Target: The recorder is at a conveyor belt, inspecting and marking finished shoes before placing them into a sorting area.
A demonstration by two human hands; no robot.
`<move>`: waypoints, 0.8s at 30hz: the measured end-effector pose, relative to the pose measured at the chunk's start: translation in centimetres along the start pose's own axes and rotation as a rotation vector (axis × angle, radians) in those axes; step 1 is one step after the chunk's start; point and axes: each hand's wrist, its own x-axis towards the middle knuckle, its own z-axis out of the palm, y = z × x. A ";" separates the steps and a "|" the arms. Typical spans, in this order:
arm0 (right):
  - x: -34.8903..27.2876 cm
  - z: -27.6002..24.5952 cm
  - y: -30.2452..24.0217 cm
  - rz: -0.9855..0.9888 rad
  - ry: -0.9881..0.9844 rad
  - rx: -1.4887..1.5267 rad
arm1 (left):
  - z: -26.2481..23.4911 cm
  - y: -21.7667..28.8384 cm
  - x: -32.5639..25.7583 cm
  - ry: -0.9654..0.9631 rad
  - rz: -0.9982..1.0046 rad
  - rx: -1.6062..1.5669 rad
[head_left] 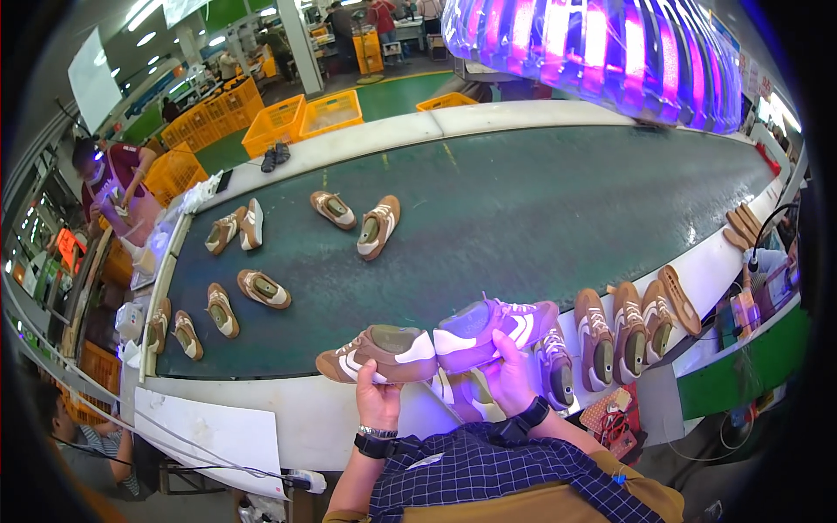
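Observation:
My left hand (377,403) grips a brown sneaker (397,353) with white stripes and a white heel, held sideways with its toe to the left. Close beside it, my right hand (508,376) is closed on a matching sneaker (466,336), toe to the right, tinted violet by the light. The two heels face each other and nearly meet; I cannot tell if they touch. Olive-green inserts fill both shoe openings. Partly hidden below my right hand is another sneaker (469,399). Just right of that hand, a further sneaker (555,370) stands on the white ledge.
Several brown sneakers (379,228) lie scattered on the green conveyor belt (540,209). More sneakers (629,331) line the right ledge, near loose soles (743,225). A violet-lit plastic-covered hood (602,52) hangs over the far right. Yellow crates (331,115) and a co-worker (122,187) are beyond the belt.

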 end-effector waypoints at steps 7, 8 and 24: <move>0.3 -0.9 -0.3 -0.038 0.006 -0.069 | 0.2 0.1 0.0 -0.001 0.041 0.073; 0.3 -1.0 -0.3 -0.034 0.021 -0.068 | 0.1 0.1 0.0 -0.016 0.053 0.090; 0.7 -7.3 -5.7 0.128 -0.064 -0.878 | 1.7 0.2 -0.8 -0.169 -0.301 -0.198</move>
